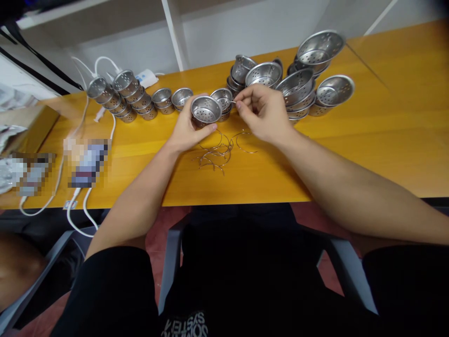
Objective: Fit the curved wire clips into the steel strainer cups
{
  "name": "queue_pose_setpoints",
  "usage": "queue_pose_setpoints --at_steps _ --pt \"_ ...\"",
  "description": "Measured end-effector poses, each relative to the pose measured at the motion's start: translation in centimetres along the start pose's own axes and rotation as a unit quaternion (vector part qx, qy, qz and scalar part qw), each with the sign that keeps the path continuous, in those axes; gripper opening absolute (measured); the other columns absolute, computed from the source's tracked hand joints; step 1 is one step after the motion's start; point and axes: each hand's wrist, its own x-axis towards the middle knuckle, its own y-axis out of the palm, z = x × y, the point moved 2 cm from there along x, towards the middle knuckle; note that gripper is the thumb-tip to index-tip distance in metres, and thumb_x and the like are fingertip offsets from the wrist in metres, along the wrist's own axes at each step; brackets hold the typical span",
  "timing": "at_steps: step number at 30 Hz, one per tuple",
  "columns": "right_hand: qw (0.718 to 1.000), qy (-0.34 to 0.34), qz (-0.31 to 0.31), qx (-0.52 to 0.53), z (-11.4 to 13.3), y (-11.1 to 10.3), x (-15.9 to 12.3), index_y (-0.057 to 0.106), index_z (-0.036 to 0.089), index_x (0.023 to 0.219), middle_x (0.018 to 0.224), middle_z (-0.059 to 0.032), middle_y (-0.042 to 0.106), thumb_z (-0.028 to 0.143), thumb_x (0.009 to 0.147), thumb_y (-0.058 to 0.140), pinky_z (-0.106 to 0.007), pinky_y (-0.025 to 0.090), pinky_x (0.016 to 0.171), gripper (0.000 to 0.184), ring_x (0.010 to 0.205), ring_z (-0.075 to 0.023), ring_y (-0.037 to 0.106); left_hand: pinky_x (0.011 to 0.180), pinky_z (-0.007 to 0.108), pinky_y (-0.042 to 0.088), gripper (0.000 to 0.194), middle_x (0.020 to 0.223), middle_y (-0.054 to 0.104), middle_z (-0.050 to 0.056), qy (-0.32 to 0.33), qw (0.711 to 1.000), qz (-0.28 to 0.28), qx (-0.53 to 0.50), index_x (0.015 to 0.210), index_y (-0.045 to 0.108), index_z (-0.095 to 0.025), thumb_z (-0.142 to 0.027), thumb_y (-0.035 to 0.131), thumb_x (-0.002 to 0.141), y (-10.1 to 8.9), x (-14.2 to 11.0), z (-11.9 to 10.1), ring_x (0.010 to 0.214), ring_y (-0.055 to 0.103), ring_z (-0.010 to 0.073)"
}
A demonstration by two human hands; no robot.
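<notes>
My left hand [188, 127] is wrapped round a small perforated metal cup [206, 110], held tilted above the table with its mouth toward me. Thumb and forefinger of my right hand [261, 112] pinch a thin metal wire [233, 102], whose end points toward the cup. Most of that wire is hidden by the fingers. Just behind the held cup stands a short stack of similar cups [222, 97]. Several thin curved wires [217, 153] lie in a loose heap on the table below my hands.
Larger perforated baskets [296, 89] stand stacked behind and right of my right hand. Stacks of small cups [126, 89] stand at the back left. A phone [89, 164] with white cables lies on the yellow table [386, 154]. At far left, part of another person [17, 267] shows.
</notes>
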Motion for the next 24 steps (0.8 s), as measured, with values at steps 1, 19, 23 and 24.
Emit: queue_pose_setpoints --at_steps 1,19,23,24 --pt "1.000 0.003 0.003 -0.006 0.0 0.0 0.0 0.078 0.030 0.154 0.127 -0.0189 0.082 0.091 0.121 0.047 -0.065 0.069 0.100 0.077 0.115 -0.0450 0.080 0.142 0.062 0.057 0.131 0.165 0.071 0.015 -0.002 1.000 0.001 0.010 0.166 0.062 -0.033 -0.121 0.088 0.072 0.0 -0.1 -0.1 0.163 0.071 0.0453" --pt "0.983 -0.106 -0.095 0.115 -2.1 2.3 0.7 0.083 0.031 0.112 0.079 -0.0015 0.062 0.073 0.114 0.092 -0.052 0.069 0.080 0.043 0.071 -0.0279 0.063 0.135 0.066 0.066 0.128 0.160 0.069 0.013 0.122 0.990 0.069 0.018 0.174 0.044 -0.036 -0.108 0.097 0.083 4.3 -0.7 -0.2 0.153 0.079 0.0437" --pt "0.984 -0.104 -0.100 0.109 -2.3 2.7 0.7 0.083 0.032 0.112 0.078 -0.0020 0.063 0.076 0.116 0.088 -0.055 0.071 0.083 0.045 0.072 -0.0294 0.065 0.136 0.067 0.066 0.123 0.155 0.073 0.013 0.087 0.994 0.056 0.035 0.172 0.049 -0.033 -0.104 0.099 0.085 4.5 -0.8 -0.4 0.149 0.081 0.0439" --pt "0.983 -0.103 -0.101 0.109 -2.4 2.8 0.7 0.083 0.032 0.113 0.078 -0.0021 0.063 0.077 0.116 0.088 -0.055 0.072 0.084 0.045 0.073 -0.0300 0.065 0.136 0.067 0.065 0.122 0.154 0.074 0.013 0.081 0.995 0.053 0.037 0.171 0.050 -0.033 -0.104 0.100 0.085 4.6 -0.9 -0.5 0.148 0.081 0.0437"
